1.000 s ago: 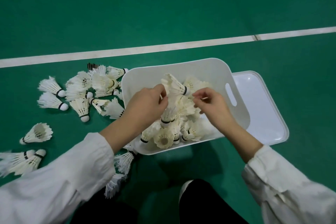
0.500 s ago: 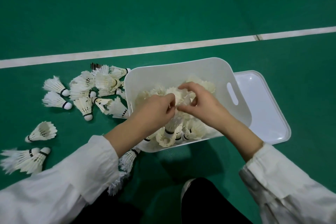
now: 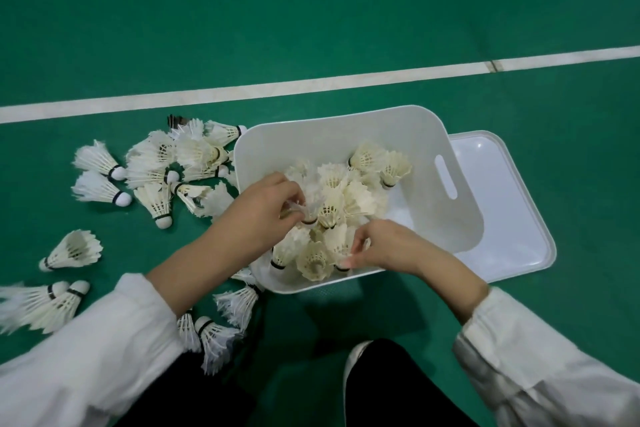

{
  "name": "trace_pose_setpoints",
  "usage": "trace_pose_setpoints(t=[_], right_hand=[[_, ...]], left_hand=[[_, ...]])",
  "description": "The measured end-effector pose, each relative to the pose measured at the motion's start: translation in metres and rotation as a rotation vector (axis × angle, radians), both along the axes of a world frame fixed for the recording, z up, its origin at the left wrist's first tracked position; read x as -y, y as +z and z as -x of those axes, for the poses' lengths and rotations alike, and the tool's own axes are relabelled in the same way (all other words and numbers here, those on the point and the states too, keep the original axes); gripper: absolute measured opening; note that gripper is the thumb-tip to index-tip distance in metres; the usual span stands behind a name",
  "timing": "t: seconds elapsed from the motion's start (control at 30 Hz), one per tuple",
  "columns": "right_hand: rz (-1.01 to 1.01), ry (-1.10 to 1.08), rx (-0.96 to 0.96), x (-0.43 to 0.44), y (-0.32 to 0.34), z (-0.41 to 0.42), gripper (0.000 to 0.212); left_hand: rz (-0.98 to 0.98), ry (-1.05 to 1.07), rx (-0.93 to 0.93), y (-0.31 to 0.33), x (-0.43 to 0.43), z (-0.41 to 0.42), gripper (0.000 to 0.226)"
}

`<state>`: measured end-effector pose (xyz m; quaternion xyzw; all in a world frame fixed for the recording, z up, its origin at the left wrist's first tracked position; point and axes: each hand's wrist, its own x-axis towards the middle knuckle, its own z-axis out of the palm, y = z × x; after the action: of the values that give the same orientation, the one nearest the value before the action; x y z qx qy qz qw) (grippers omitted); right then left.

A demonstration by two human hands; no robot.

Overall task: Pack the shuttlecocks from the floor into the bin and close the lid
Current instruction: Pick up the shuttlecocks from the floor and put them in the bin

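Observation:
A white plastic bin [image 3: 460,215] with a slot handle sits on the green floor, partly filled with white feather shuttlecocks [image 3: 349,198]. Its white lid [image 3: 519,218] lies flat on the floor, tucked under the bin's right side. Both hands are inside the bin. My left hand [image 3: 259,208] pinches a shuttlecock by its feathers near the bin's left wall. Down at the near edge, my right hand [image 3: 384,246] has its fingers closed on another shuttlecock in the pile. Several loose shuttlecocks [image 3: 162,170] lie on the floor left of the bin.
More shuttlecocks [image 3: 72,250] are scattered at the left edge, and some [image 3: 221,329] lie near my knee under the left forearm. A white court line [image 3: 311,85] crosses the floor behind the bin. My dark trousers and a white shoe [image 3: 356,364] are at the bottom.
Both hands dropped lower into the bin. The right hand moved from the pile's middle to the near edge; the left hand stays near the left wall, still holding a shuttlecock.

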<state>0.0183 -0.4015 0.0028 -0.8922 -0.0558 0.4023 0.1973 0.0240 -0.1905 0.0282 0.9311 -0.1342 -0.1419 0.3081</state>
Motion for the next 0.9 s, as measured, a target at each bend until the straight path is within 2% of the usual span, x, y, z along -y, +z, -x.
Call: trace_pose_setpoints(t=[0.23, 0.3, 0.4, 0.5, 0.57, 0.63, 0.77, 0.83, 0.9], right_hand=[[0.063, 0.067, -0.055, 0.006, 0.001, -0.007, 0.043], [-0.003, 0.003, 0.056, 0.007, 0.009, -0.010, 0.044], [-0.254, -0.161, 0.377, 0.006, 0.031, -0.017, 0.029], [-0.453, -0.081, 0.471, -0.003, 0.048, -0.017, 0.032], [-0.425, 0.052, 0.449, -0.013, 0.047, -0.010, 0.034], [-0.360, 0.087, 0.443, -0.016, 0.040, -0.004, 0.030], [-0.278, -0.078, 0.491, 0.004, 0.033, -0.008, 0.012], [-0.195, -0.177, 0.527, 0.019, 0.030, -0.015, 0.011], [-0.095, -0.287, 0.565, 0.035, 0.025, -0.021, 0.013]], left_hand=[[-0.017, 0.011, 0.040, 0.001, -0.001, 0.001, 0.012], [-0.018, 0.010, 0.045, 0.001, -0.001, 0.001, 0.013], [-0.012, 0.007, 0.054, 0.003, 0.002, 0.000, 0.014], [0.023, -0.013, 0.065, 0.007, 0.010, 0.001, 0.013], [0.050, -0.035, 0.084, 0.008, 0.015, 0.001, 0.013], [0.049, -0.059, 0.085, 0.008, 0.018, 0.002, 0.013], [0.052, -0.134, -0.023, 0.007, 0.019, 0.005, 0.025], [0.016, -0.179, -0.060, 0.006, 0.018, 0.007, 0.034], [-0.049, -0.175, -0.062, 0.005, 0.016, 0.006, 0.033]])
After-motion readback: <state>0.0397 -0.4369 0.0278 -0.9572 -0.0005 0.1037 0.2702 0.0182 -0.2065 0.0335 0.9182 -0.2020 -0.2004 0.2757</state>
